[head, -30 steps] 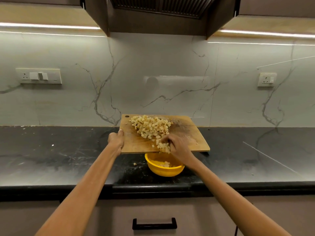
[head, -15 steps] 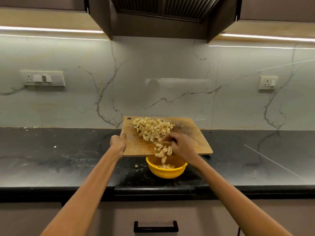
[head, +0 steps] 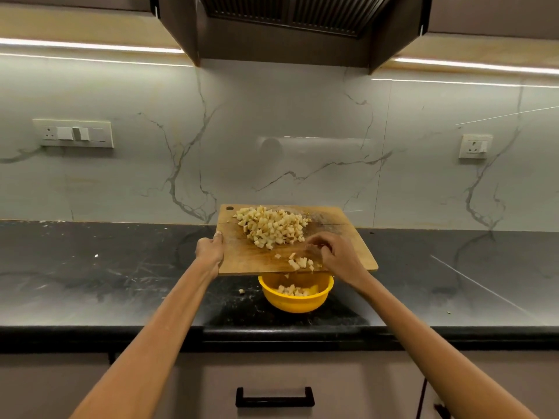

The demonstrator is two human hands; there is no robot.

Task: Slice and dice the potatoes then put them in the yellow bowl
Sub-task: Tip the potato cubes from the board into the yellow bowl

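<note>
Left hand (head: 209,252) grips the left edge of the board (head: 242,255), thumb on top, holding it tilted over the yellow bowl (head: 295,300). Right hand (head: 335,255) lies on the board's near right part, fingers curled against a few loose cubes (head: 299,263) at the near edge; I can't tell if it's pinching any. Main dice pile (head: 272,226) sits on the far half of the board. Bowl is on the desk (head: 90,276) right under the board's near edge, some cubes already in it. One stray cube (head: 241,291) on the desk just left of the bowl.
</note>
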